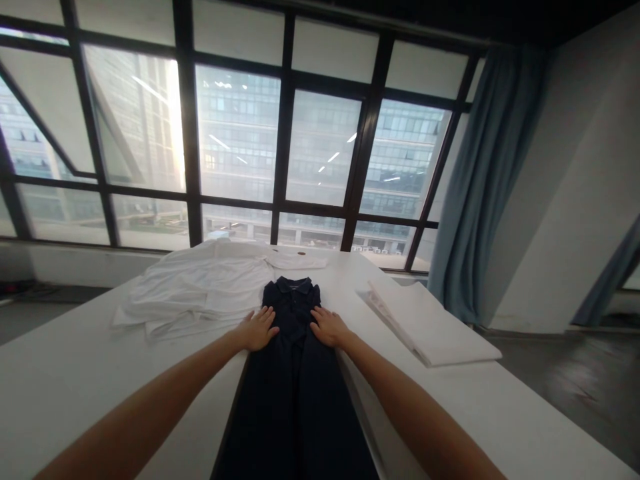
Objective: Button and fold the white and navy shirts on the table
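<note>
A long white table (pixel 75 380) carries a dark navy polo shirt (pixel 295 387) lying lengthwise down its middle, collar toward the window, with rumpled white shirts (pixel 200 293) left and a folded white stack (pixel 430 327) right. The left hand (pixel 259 328) and right hand (pixel 327 327) press flat, fingers spread, grasping nothing, on the shirt's shoulders.

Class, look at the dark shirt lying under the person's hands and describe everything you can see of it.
The navy shirt is a dark blue collared garment, apparently soft knit cloth, lying flat on the white table. Its collar points away from the person, toward the windows. The sides look folded inward, making a long narrow strip that runs to the near table edge. The left hand and right hand rest flat, fingers spread, on its shoulders. Its collar end lies beside the loose white garments; whether they touch cannot be told.
</note>
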`<control>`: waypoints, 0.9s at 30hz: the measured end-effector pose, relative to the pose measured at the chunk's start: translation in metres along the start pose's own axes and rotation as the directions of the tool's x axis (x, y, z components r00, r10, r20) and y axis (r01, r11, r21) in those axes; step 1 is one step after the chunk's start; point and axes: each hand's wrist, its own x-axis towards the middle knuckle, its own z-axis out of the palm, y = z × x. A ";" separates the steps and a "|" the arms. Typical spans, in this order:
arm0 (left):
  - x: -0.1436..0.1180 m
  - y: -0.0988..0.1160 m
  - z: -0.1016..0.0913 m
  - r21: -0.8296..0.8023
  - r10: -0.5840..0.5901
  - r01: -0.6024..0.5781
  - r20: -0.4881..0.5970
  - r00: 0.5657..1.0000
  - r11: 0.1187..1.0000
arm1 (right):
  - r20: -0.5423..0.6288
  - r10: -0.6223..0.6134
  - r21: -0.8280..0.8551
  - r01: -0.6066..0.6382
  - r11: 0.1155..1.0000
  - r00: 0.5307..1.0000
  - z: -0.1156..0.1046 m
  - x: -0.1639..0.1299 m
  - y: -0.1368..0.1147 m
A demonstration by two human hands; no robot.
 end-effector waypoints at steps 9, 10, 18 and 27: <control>0.011 -0.015 0.001 -0.022 -0.006 0.007 0.029 1.000 1.000 | 0.066 -0.002 0.015 0.001 1.000 0.998 -0.001 0.000 0.006; 0.016 -0.019 -0.002 -0.059 0.003 -0.001 0.040 0.999 0.998 | 0.039 -0.018 0.029 0.016 0.999 0.999 -0.002 0.006 0.010; 0.076 -0.072 -0.034 -0.219 -0.301 0.246 -0.267 0.916 0.944 | -0.178 0.383 0.402 -0.288 0.869 0.907 -0.011 0.079 0.047; 0.137 -0.091 -0.033 -0.336 -0.395 0.335 -0.130 0.909 0.880 | -0.034 0.451 0.652 -0.322 0.686 0.892 0.004 0.132 0.058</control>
